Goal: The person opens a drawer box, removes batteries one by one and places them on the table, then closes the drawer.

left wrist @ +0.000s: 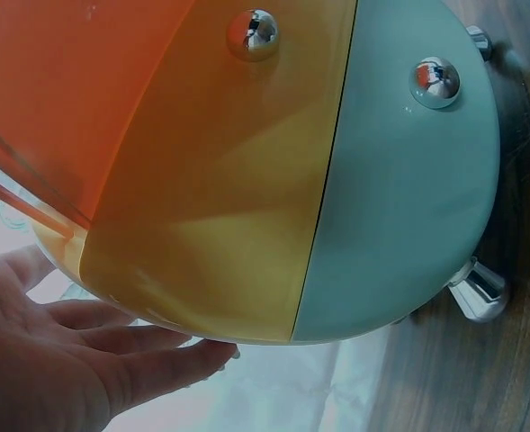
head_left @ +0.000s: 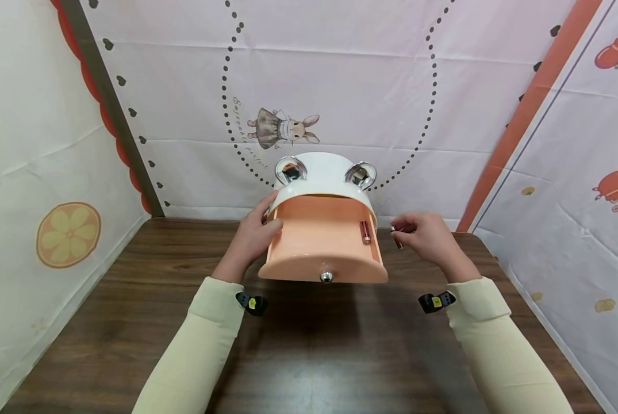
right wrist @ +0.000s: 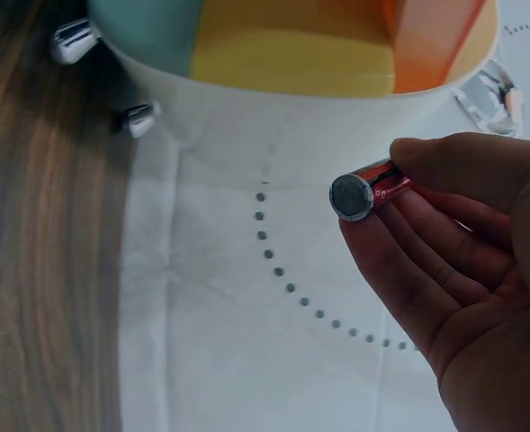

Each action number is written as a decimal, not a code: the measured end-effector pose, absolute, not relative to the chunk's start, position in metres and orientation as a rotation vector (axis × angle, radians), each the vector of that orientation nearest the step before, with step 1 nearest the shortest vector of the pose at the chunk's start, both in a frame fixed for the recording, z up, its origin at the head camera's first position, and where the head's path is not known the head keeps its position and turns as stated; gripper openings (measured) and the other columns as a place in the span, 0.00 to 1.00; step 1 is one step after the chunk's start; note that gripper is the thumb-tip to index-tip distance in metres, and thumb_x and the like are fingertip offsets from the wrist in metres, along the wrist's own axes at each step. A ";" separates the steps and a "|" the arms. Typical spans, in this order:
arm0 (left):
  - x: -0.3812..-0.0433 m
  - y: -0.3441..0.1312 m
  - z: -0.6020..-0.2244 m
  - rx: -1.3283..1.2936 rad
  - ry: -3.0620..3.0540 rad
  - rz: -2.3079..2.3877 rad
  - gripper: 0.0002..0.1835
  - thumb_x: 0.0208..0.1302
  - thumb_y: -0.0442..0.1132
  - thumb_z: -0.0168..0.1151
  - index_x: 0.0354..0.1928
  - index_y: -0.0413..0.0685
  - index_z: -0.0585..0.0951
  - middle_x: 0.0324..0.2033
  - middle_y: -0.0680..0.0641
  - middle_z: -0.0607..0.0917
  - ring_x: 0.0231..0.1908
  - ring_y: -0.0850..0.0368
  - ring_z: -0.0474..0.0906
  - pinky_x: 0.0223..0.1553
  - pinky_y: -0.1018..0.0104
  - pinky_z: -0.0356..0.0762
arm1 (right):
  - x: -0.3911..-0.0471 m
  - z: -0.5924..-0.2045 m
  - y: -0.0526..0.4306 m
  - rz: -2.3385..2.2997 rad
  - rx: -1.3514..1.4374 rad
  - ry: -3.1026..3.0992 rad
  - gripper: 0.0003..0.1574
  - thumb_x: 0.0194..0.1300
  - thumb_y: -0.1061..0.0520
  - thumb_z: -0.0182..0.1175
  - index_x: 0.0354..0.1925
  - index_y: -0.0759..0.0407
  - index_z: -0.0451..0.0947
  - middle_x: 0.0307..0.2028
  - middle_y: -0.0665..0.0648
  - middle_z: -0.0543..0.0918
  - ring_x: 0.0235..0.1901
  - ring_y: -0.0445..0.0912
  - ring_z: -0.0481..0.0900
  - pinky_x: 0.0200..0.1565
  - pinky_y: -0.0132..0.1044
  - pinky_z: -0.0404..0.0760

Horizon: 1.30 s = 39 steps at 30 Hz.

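A small white cabinet (head_left: 325, 168) with two chrome ears stands at the back of the table, its top peach drawer (head_left: 309, 244) pulled out. Inside that drawer, by the right wall, lies a dark red battery (head_left: 365, 232). My left hand (head_left: 254, 233) rests against the cabinet's left side with fingers fairly straight, the thumb by the drawer's left edge. To the right of the drawer, apart from it, my right hand (head_left: 423, 234) pinches another red battery (right wrist: 372, 191) between thumb and fingers. Its flat end faces the camera in the right wrist view.
Below the open drawer, the left wrist view shows a yellow drawer front (left wrist: 220, 189) and a green one (left wrist: 408, 198), each with a chrome knob. Chrome feet (left wrist: 479, 290) hold the cabinet off the brown wooden table (head_left: 309, 351). Printed cloth (head_left: 340, 86) hangs behind and at both sides.
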State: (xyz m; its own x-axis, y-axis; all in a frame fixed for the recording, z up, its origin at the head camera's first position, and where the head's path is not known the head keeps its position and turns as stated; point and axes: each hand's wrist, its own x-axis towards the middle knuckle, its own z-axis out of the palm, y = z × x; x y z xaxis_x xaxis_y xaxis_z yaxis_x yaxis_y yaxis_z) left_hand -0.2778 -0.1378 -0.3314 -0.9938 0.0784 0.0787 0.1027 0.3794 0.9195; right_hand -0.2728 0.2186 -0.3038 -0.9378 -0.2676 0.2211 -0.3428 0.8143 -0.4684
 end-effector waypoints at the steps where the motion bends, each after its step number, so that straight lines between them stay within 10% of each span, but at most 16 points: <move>1: -0.278 -0.138 -0.331 -0.172 -2.591 -1.729 0.37 0.63 0.44 0.51 0.73 0.77 0.55 0.73 0.49 0.60 0.66 0.44 0.68 0.55 0.47 0.76 | -0.274 -0.306 0.219 0.779 0.479 -2.860 0.14 0.62 0.57 0.64 0.46 0.61 0.84 0.35 0.59 0.88 0.36 0.50 0.85 0.36 0.45 0.82; 39: -0.279 -0.138 -0.332 -0.171 -2.574 -1.733 0.38 0.60 0.44 0.51 0.73 0.77 0.56 0.74 0.53 0.58 0.68 0.46 0.65 0.56 0.47 0.76 | -0.302 -0.382 0.215 0.918 0.356 -3.067 0.12 0.63 0.59 0.61 0.44 0.63 0.84 0.27 0.56 0.86 0.28 0.51 0.82 0.28 0.37 0.75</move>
